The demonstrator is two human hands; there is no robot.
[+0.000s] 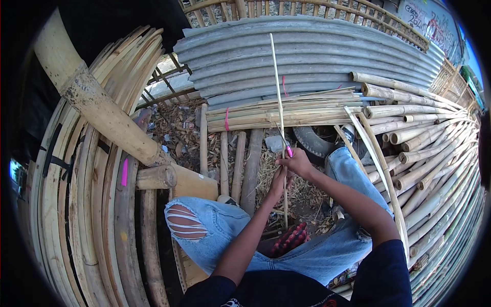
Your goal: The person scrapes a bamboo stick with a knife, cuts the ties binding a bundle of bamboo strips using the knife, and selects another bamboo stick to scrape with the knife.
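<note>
A long, thin bamboo strip (276, 71) runs up between my knees and out in front of me. My left hand (277, 185) is closed around its lower part. Just above, my right hand (298, 165) grips a knife (289, 152) by its pink handle, with the narrow blade lying against the strip. Some of my right fingers are hidden behind the strip and the hand. Between my legs, below the strip's lower end, lies a red and black patterned cloth (290, 239).
Bundled bamboo strips (307, 118) lie ahead on poles, before corrugated sheets (317, 56). Stacked bamboo poles (419, 133) fill the right side. At left, a thick bamboo post (110, 115) slants past long slats (76, 204). A tire (312, 140) sits near my right foot.
</note>
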